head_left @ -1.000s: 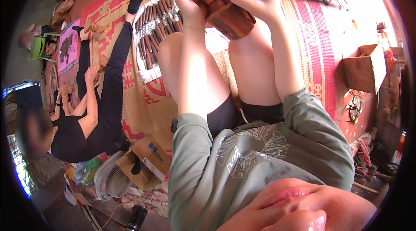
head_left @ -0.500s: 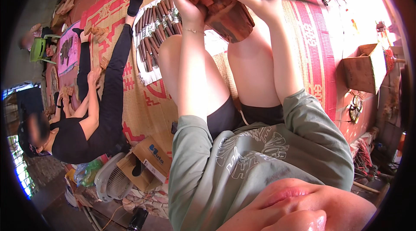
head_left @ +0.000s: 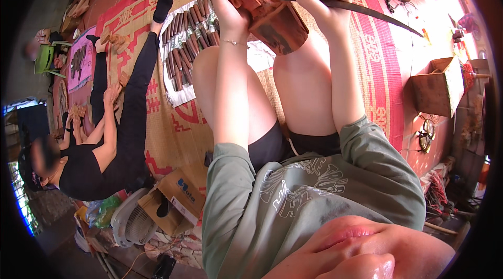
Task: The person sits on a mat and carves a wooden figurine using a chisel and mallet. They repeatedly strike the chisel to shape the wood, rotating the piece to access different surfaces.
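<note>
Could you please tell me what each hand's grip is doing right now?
Left hand: holding the carving, fingers mostly hidden.
Right hand: closed, holding the dark tool.

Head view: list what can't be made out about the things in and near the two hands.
All in the head view:
Top of the reddish-brown carving: cut off by the upper edge.
Left hand: most fingers hidden behind the carving.
Gripped stretch of the dark curved tool: covered by the right hand.
Whether its tip touches the carving: too small to tell.
</note>
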### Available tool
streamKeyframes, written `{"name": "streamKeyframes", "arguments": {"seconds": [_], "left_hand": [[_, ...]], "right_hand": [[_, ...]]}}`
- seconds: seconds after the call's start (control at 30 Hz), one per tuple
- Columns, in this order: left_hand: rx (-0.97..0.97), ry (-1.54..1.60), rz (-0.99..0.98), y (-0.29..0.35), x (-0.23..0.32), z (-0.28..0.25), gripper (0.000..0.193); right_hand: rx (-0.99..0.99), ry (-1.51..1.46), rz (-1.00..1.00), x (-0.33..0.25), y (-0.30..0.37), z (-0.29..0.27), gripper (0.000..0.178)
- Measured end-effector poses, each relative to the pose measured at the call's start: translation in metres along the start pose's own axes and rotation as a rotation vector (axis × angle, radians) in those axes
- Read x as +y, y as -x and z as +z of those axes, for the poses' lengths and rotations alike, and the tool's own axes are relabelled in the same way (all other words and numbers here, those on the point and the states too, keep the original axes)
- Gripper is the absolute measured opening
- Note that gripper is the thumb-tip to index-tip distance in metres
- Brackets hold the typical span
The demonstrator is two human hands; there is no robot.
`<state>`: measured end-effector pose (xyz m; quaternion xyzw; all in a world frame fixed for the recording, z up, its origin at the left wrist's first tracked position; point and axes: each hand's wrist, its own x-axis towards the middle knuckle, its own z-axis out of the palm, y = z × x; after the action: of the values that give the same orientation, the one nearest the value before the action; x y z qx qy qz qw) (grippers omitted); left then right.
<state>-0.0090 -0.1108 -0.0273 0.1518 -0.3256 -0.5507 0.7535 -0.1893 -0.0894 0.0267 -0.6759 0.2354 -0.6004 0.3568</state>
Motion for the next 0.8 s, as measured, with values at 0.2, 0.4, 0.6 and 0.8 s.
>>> {"name": "streamKeyframes", "arguments": {"seconds": [0.2,0.4,0.6,0.8], "left_hand": [[0.011,-0.049,-0.02,0.006,0.002,0.015,0.067],[0.006,-0.098,-0.003,0.009,0.006,0.017,0.069],[-0.005,-0.009,-0.063,0.011,0.006,0.01,0.07],[-0.055,-0.154,-0.013,0.013,0.011,0.017,0.073]], "right_hand": [[0.01,0.039,-0.03,-0.002,0.0,0.009,0.025],[0.016,0.039,-0.033,-0.003,0.001,0.02,0.026],[-0.048,0.308,-0.111,-0.008,0.002,0.021,0.023],[-0.108,0.268,-0.051,-0.014,-0.001,0.014,0.022]]}}
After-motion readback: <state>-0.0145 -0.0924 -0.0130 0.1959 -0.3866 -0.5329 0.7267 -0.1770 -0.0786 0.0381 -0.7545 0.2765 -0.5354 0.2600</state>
